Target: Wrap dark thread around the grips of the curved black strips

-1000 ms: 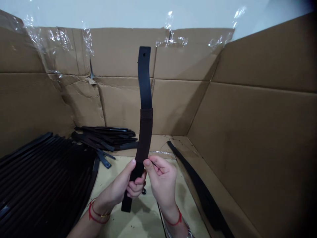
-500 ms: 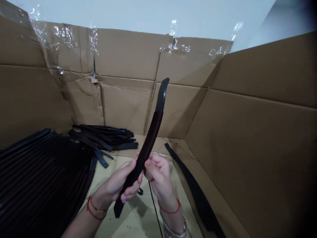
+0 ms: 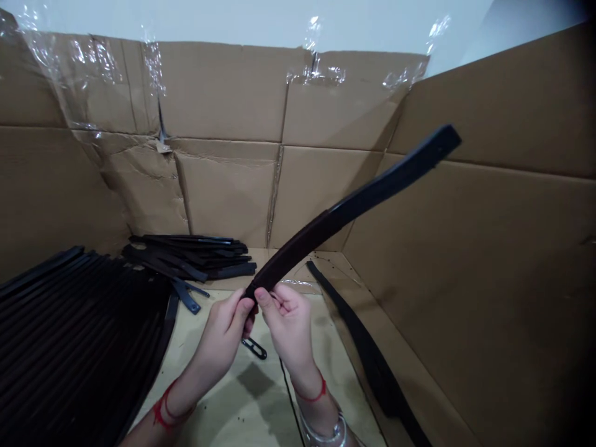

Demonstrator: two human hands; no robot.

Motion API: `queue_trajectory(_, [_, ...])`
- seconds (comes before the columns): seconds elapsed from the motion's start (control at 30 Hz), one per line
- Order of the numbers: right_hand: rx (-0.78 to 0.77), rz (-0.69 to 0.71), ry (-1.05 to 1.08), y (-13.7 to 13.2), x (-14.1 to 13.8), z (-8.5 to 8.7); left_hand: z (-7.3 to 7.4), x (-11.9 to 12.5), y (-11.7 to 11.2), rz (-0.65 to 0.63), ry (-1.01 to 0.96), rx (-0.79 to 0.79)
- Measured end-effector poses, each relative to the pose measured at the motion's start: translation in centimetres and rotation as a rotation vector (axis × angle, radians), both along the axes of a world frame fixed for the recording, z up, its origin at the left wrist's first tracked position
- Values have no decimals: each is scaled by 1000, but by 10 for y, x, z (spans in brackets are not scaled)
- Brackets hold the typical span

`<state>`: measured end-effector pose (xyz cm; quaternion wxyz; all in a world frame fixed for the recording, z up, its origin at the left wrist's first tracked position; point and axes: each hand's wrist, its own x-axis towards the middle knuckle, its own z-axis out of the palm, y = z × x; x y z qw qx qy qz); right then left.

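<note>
Inside a cardboard-lined bay [image 3: 479, 261], stacked black straps [image 3: 69, 329] lie at eight o'clock and another strap [image 3: 367, 354] at four. The left hand [image 3: 223, 329] and right hand [image 3: 286, 326] grip closed on the lower end of a long black strap [image 3: 326, 223], which rises toward two o'clock. A small black clip [image 3: 254, 348] lies just below.

"Hands in frame?"

"Two: one left hand [image 3: 223, 335], one right hand [image 3: 288, 329], on one long black strap with a brown wrapped middle [image 3: 354, 203]."

"On the pale cardboard floor [image 3: 326, 335]?"

"Two heaps of flat black straps, at the left edge [image 3: 69, 329] and the back edge [image 3: 190, 257]; one loose black strap [image 3: 367, 354] along the right edge; one small black oval loop [image 3: 254, 348]; one thin black cord [image 3: 291, 391]."
</note>
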<state>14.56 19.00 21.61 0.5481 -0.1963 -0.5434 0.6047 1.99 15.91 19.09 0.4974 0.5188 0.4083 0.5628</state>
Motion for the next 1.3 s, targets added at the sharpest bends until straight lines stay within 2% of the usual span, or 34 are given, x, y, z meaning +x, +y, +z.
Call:
queue_trajectory(0.03, [-9,61,-7,0,0,0,-1,0,-1,-2,-34,-39])
queue_trajectory(0.07, [-17,140,-19,1,1,-1,-1,0,-2,-73,-92,-107])
queue_trajectory(0.13, [-29,268,-43,-1,4,-2,-5,-1,-5,-321,-231,-249])
queue_trajectory(0.2, [-19,231,-42,-6,5,-2,-8,0,-6,-482,-286,-290])
queue_trajectory(0.23, [-4,158,-40,-8,4,-1,-10,2,-5,-490,-261,-259])
queue_trajectory(0.27, [14,78,-38,-11,2,-1,-10,3,-5,-433,-201,-199])
queue_trajectory(0.33, [50,-24,-23,-14,-1,1,-9,6,-5,-131,-6,-23])
queue_trajectory(0.4, [54,-40,10,-12,-1,2,-5,6,-8,171,179,129])
queue_trajectory(0.43, [41,-27,22,-11,0,2,-2,5,-10,220,226,157])
queue_trajectory(0.47, [27,4,26,-9,1,2,0,3,-12,173,227,143])
queue_trajectory(0.5, [19,52,19,-8,4,2,2,1,-14,60,181,96])
queue_trajectory(0.6, [51,192,-42,-9,9,3,2,-5,-14,-426,-86,-97])
queue_trajectory(0.63, [72,173,-58,-11,10,4,1,-6,-12,-517,-138,-132])
queue_trajectory(0.67, [92,110,-65,-12,9,4,1,-5,-11,-522,-138,-136])
queue_trajectory(0.7, [110,30,-61,-13,8,4,2,-4,-10,-428,-94,-106])
queue_trajectory(0.77, [138,-67,-33,-14,6,4,4,-1,-10,-88,37,-6])
queue_trajectory(0.8, [144,-39,-23,-13,5,4,5,1,-11,20,73,16])
queue_trajectory(0.83, [140,33,-24,-11,5,4,6,1,-13,19,72,-11])
queue_trajectory(0.9, [105,184,-29,-7,6,2,6,1,-16,-228,-5,-164])
queue_trajectory(0.93, [79,212,-33,-6,6,2,5,1,-16,-354,-38,-215])
queue_trajectory(0.97, [57,192,-32,-6,6,1,4,1,-16,-391,-37,-210])
queue_trajectory(1.0, [39,123,-21,-6,5,0,2,1,-15,-327,4,-144])
queue_trajectory(1.07, [14,-18,2,-6,3,-2,-2,1,-13,-54,137,71])
queue_trajectory(1.1, [7,-27,8,-7,2,-2,-4,2,-12,33,176,139])
queue_trajectory(1.13, [5,9,14,-7,2,-2,-5,2,-12,30,173,153])
queue_trajectory(1.23, [28,123,18,-8,2,0,-6,2,-13,-323,15,-2])
queue_trajectory(1.27, [42,88,21,-7,2,0,-5,3,-14,-345,3,-25])
queue_trajectory(1.3, [52,27,24,-7,2,1,-3,3,-14,-265,34,-12])
